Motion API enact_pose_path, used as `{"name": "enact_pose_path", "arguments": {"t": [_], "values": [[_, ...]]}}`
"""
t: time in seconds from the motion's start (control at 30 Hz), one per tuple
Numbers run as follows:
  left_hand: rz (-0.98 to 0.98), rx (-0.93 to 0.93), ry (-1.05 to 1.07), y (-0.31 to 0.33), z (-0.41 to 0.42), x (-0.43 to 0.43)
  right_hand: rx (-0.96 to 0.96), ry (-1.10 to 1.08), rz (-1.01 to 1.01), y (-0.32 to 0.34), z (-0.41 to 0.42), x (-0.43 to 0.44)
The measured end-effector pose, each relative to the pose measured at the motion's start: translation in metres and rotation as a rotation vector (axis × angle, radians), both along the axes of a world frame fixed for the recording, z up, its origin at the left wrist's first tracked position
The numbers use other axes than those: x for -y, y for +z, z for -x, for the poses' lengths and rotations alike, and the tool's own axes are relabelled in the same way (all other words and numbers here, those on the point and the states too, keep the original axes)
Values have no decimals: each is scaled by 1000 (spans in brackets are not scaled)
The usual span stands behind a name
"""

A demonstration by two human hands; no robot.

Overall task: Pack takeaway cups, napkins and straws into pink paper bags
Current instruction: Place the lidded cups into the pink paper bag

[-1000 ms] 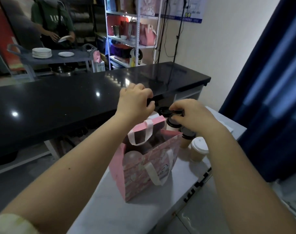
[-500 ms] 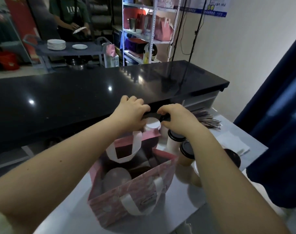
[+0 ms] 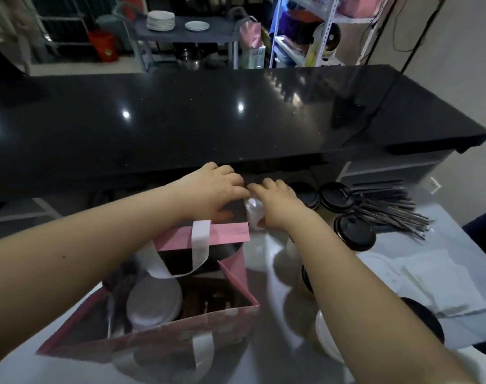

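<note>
Bag: we see the pink bag (image 3: 158, 345) standing open on the grey table (image 3: 264, 361), its white handles drooping.
Inside the bag: a lidded cup (image 3: 153, 303) sits at the left; the rest of the inside is too dark for us to read.
Right hand (image 3: 278, 203): just past the bag's far right corner, with the fingers curled over a white cup (image 3: 254, 210) and the thumb beneath it, so we take it as gripping that cup.
Left hand (image 3: 214, 189): just past the bag's far rim, knuckles up, with its fingertips meeting the right hand's at the cup's top. We cannot tell whether it holds anything.
Black-lidded cups (image 3: 354, 231): upright, right of the bag.
Straws (image 3: 388, 209): a dark bundle lying farther right of the bag, beside those cups.
Napkins (image 3: 444, 289): a white stack, well right of the bag.
Counter (image 3: 208, 120): glossy black, beyond the bag.
</note>
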State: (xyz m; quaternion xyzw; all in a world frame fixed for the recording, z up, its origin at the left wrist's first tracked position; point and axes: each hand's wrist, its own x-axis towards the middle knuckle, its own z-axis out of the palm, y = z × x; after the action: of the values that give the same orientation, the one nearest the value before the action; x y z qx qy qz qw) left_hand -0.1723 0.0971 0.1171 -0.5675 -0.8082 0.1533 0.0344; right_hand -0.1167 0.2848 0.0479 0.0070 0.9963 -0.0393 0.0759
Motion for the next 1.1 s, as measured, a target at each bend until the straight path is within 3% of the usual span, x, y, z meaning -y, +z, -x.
{"name": "enact_pose_path", "arguments": {"t": [0.13, 0.33, 0.53, 0.83, 1.1], "values": [[-41, 7, 69, 1, -2, -2, 26, 3, -66, -15, 7, 1], [-116, 41, 129, 9, -5, 8, -80, 87, -141, -22, 5, 12], [-179, -1, 157, 24, -11, 21, -183, 105, 63, -11, -15, 16], [-301, -132, 148, 43, -41, 51, -300, -102, 308, 61, -76, 29], [-430, -90, 153, 49, -70, 98, -515, -170, 285, 115, -120, 78]]}}
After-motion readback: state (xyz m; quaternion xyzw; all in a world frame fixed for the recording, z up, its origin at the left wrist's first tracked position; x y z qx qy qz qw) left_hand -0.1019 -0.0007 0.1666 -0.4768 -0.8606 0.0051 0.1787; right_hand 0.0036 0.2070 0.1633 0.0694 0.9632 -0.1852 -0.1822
